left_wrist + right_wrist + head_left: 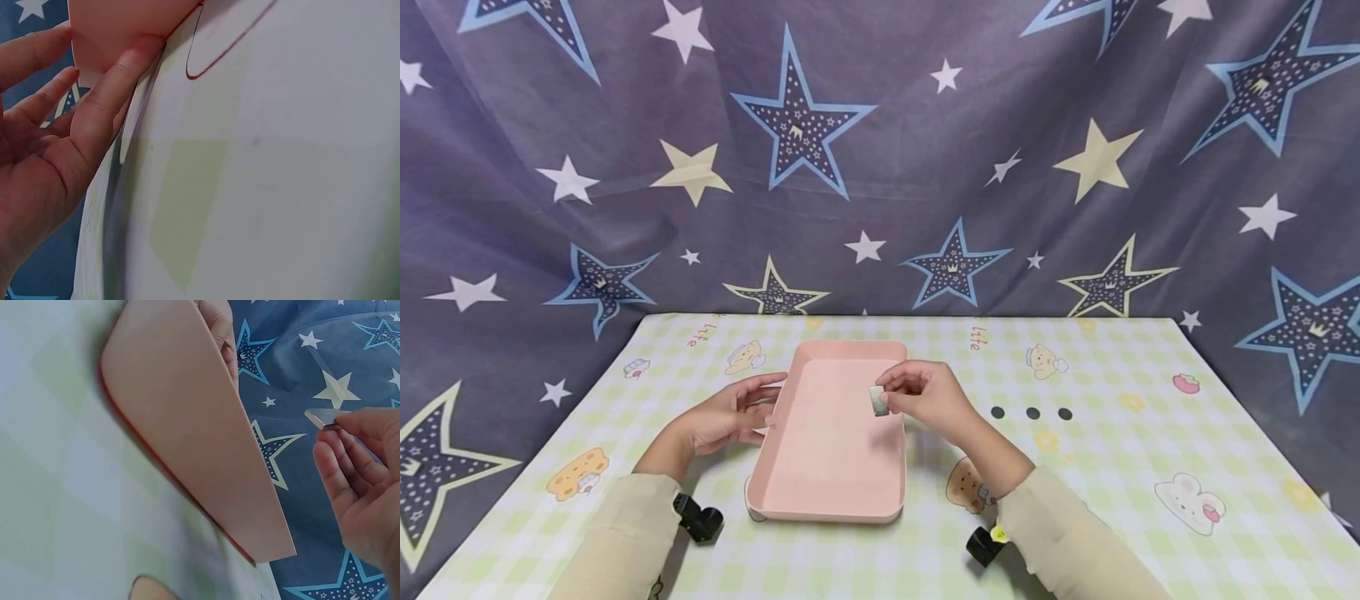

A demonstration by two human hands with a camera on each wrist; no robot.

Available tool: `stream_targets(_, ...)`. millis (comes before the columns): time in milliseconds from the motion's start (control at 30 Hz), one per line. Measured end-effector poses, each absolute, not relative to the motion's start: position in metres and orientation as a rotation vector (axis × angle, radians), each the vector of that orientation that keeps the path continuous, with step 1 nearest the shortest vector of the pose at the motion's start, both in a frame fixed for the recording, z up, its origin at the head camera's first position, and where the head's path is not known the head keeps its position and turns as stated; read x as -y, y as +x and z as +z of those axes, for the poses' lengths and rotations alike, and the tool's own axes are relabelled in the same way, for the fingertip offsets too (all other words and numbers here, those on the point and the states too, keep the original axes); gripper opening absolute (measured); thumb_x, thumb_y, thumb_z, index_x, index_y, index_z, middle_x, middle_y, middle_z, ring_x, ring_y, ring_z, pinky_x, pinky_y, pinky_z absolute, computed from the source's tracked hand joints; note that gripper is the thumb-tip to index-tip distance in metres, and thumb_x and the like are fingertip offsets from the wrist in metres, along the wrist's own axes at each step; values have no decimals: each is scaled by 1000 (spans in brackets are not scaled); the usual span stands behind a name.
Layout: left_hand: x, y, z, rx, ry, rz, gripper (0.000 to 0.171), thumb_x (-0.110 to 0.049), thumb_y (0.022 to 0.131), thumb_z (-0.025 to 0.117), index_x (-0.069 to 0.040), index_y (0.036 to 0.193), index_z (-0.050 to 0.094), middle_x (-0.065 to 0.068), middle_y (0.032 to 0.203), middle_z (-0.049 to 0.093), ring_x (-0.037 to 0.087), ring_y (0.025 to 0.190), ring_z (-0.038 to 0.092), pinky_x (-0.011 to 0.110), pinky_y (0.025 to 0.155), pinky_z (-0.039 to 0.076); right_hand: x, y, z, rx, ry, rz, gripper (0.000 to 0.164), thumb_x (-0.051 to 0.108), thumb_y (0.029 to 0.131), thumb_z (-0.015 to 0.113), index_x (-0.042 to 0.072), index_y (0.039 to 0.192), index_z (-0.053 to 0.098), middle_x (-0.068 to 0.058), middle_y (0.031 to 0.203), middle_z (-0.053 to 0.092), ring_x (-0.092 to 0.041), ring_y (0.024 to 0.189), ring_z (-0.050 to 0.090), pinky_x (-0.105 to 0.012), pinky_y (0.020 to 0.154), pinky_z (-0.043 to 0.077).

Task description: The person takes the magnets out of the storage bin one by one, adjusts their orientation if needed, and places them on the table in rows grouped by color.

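Observation:
A shallow pink rectangular tray lies on the table, its bare inside facing up. At its left side, my left hand touches the outer wall; the left wrist view shows the thumb resting against that wall with the other fingers spread. Over the tray's right edge, my right hand pinches a small flat silvery rectangular piece between thumb and fingertips. In the right wrist view this piece shows a shiny edge and stays apart from the tray wall. Its exact kind cannot be told.
Three small black discs lie in a row on the table to the right of my right hand. A green-and-white checked cloth with cartoon prints covers the table. Behind hangs a dark curtain with stars. Black wrist devices sit by both sleeves.

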State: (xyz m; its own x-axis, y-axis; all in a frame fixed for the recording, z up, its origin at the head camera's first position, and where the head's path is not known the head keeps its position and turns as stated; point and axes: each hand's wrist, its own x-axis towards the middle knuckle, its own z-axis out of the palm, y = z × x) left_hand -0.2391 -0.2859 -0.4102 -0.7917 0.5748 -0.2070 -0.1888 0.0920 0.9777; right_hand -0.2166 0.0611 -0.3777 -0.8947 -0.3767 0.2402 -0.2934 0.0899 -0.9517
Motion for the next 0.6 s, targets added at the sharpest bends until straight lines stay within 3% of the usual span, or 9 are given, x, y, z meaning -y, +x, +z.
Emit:
stream_targets(133, 286, -240, -411, -1819, 377, 1757, 75, 1, 96, 55, -2, 156, 9, 29, 157, 14, 28, 129, 48, 52, 92, 50, -70, -212, -377, -2264, -667, -1979, 17, -2, 85, 72, -3, 101, 72, -14, 86, 70, -16, 69, 64, -32, 65, 57)
stream_targets(600, 285, -240, -412, -1813, 349, 1764, 75, 1, 96, 55, -4, 156, 10, 28, 157, 14, 26, 129, 48, 53, 91, 50, -101, -198, -379, -2349, -622, -2008, 16, 2, 85, 73, -5, 100, 71, -15, 79, 69, -18, 67, 64, -28, 64, 54)
